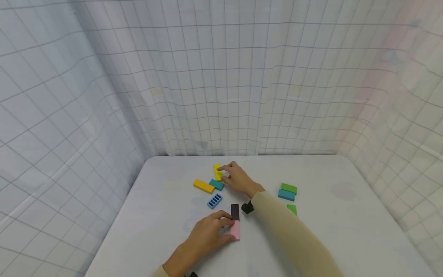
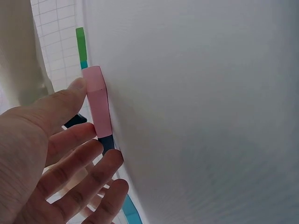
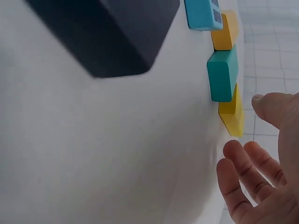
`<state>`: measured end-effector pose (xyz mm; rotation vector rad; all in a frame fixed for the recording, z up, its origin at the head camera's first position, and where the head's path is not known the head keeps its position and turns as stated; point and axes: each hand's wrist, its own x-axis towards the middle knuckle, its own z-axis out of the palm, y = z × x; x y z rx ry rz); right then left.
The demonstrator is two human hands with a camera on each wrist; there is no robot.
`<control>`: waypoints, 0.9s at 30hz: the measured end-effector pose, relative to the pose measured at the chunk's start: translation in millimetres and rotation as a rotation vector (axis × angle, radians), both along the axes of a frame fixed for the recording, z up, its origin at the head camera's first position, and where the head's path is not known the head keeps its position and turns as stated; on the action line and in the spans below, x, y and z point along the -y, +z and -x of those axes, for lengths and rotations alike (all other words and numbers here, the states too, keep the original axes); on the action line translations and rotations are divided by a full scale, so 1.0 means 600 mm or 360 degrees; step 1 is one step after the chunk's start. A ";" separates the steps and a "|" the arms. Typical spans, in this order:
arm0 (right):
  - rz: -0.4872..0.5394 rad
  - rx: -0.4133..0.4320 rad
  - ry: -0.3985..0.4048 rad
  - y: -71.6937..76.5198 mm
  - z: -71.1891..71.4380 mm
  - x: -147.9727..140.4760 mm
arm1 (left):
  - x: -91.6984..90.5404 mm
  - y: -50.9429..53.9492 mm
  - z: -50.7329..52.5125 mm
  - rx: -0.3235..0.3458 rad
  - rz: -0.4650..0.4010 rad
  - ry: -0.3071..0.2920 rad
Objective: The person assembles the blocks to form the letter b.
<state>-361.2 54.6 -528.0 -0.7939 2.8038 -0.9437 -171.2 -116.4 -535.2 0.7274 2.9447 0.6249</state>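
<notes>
My left hand (image 1: 211,232) rests beside a pink block (image 1: 235,231), its thumb and index fingertip touching the block in the head view. End to end with the pink block lies a black block (image 1: 235,211). My right hand (image 1: 238,179) reaches over the far part of the table, thumb and fingers apart around a yellow block (image 1: 217,172). A gap shows between those fingers and the yellow block (image 3: 232,114) in the right wrist view. Close to it are a teal block (image 1: 217,184), an orange-yellow block (image 1: 203,186) and a blue block with dark slots (image 1: 215,201).
On the right of the white table (image 1: 155,231) a green block (image 1: 288,188) lies against a blue block (image 1: 286,195). Another green block (image 1: 292,209) is partly hidden by the right sleeve (image 1: 287,231). A white gridded curtain (image 1: 214,84) hangs around the table.
</notes>
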 end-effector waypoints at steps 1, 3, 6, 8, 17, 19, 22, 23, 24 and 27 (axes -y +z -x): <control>-0.0010 0.0004 -0.0003 0.000 0.002 0.003 | -0.001 0.000 0.000 -0.0008 0.0000 -0.0006; -0.0032 0.0003 -0.0013 0.000 0.006 0.008 | -0.003 0.001 0.000 -0.0020 -0.0006 -0.0018; -0.0052 0.0015 -0.0025 0.000 0.011 0.014 | -0.006 0.002 -0.001 -0.0033 -0.0005 -0.0028; -0.0075 0.0021 -0.0013 -0.001 0.014 0.019 | -0.007 0.002 -0.002 -0.0037 0.0001 -0.0027; -0.0047 0.0005 0.0053 -0.030 0.047 0.028 | -0.007 0.004 -0.002 -0.0054 0.0021 -0.0024; -0.0033 -0.0026 0.0047 -0.042 0.055 0.027 | -0.007 0.003 -0.003 -0.0046 0.0020 -0.0013; -0.0044 0.0014 -0.0009 -0.029 0.045 0.031 | -0.006 0.003 -0.004 -0.0035 0.0021 -0.0001; -0.0061 0.0015 -0.0027 -0.024 0.040 0.033 | -0.005 0.003 -0.003 -0.0034 0.0025 0.0003; -0.0067 0.0013 -0.0046 -0.023 0.038 0.034 | -0.005 0.003 -0.003 -0.0032 0.0027 0.0006; -0.0112 0.0018 -0.0104 -0.013 0.028 0.040 | -0.004 0.003 -0.004 -0.0021 0.0035 0.0018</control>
